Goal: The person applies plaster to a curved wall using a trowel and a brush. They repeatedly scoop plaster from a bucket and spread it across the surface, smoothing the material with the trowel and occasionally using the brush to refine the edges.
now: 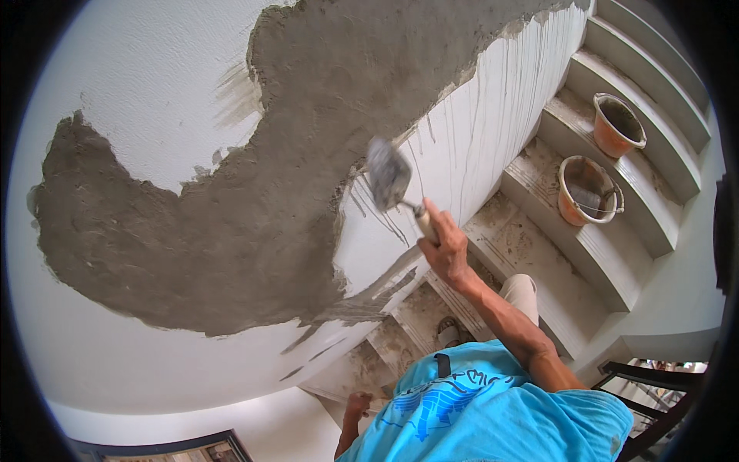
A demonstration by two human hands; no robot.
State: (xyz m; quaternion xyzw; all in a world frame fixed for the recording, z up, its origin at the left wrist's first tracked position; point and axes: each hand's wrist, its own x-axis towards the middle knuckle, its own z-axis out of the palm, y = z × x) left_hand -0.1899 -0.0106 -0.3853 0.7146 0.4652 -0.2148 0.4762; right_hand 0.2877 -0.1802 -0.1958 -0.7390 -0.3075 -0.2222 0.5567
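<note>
My right hand (446, 242) is closed round the wooden handle of a pointing trowel (389, 175). The trowel's grey, mortar-smeared blade is blurred and tilts up in front of the wall, by the lower edge of a wide patch of grey mortar (308, 115). Whether the blade touches the wall I cannot tell. Low at my side, near the steps, my left hand (359, 403) is curled like a loose fist, with nothing visible in it. White wall (154, 100) surrounds the mortar, with grey drips running down below it.
Curved stairs (531, 262) climb to the right, spattered with mortar. Two orange buckets, a nearer one (571, 204) and a farther one (612, 142), stand on them. My sandalled foot (449, 331) is on a lower step. A dark railing (654, 385) is at lower right, a dark frame (154, 450) at lower left.
</note>
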